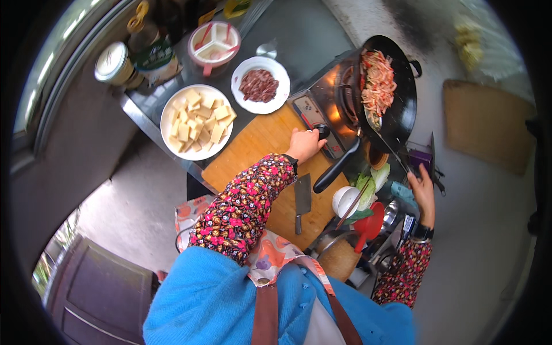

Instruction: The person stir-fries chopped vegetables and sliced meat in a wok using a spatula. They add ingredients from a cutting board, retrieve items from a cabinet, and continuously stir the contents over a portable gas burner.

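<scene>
My left hand (305, 144) grips the black control knob (321, 130) on the front panel of a gas stove (311, 113). On the burner sits a black wok (399, 97) holding a heap of shredded, pale and reddish food (378, 82). A metal spatula (390, 146) rests with its head under the food's near edge and its handle over the wok's rim. At the handle's end is my right hand (422, 194), fingers spread; whether it grips the handle is unclear. The wok's black handle (338, 164) points toward me, above a wooden cutting board (254, 142).
A cleaver (303, 194) lies on the board. Left are a plate of pale tofu-like pieces (200, 120), a plate of sliced dark-red meat (258, 85) and a divided seasoning box (214, 45). Right are white bowls (345, 200), leafy greens (366, 192), a red ladle (369, 222) and a purple knife holder (420, 159).
</scene>
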Demonstrator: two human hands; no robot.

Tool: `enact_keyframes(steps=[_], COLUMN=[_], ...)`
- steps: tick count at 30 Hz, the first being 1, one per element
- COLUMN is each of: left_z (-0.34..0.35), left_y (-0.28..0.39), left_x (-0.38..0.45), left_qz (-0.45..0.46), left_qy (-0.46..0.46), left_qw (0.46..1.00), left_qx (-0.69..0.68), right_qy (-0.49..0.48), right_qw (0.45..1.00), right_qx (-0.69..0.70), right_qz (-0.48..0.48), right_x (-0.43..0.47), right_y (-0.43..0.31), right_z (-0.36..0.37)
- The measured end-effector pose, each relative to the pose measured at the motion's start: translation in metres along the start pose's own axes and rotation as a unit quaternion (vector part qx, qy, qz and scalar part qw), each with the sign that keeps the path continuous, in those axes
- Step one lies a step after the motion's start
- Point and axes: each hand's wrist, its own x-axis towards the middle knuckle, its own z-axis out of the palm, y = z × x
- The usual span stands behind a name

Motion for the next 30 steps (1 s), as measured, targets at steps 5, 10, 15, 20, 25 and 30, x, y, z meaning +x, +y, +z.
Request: enact_keyframes(steps=[5, 10, 15, 20, 25, 30], left_z=[0.005, 0.011, 0.013, 0.014, 0.016, 0.014], left_y=[-0.006, -0.006, -0.004, -0.002, -0.002, -0.001], left_x=[0.001, 0.002, 0.002, 0.004, 0.005, 0.004], left_qz=[0.029, 0.032, 0.022, 0.005, 0.014, 0.011], left_qy=[0.078, 0.097, 0.095, 0.082, 0.094, 0.095], left_qw=[0.996, 0.995, 0.995, 0.997, 0.995, 0.995], left_qx=[-0.009, -0.001, -0.007, 0.006, 0.009, 0.015], right_qy=[-0.080, -0.082, -0.076, -0.072, -0.064, -0.082], right_qw=[0.988, 0.984, 0.985, 0.986, 0.987, 0.987], right_qx=[0.028, 0.035, 0.020, 0.011, 0.006, 0.026], right_qz=[0.130, 0.153, 0.156, 0.146, 0.151, 0.135], right_x=[-0.002, -0.004, -0.006, -0.006, -0.003, -0.003], right_y=[-0.001, -0.009, -0.018, -0.019, -0.018, -0.017], right_z=[-0.002, -0.003, -0.001, -0.003, -0.003, -0.006])
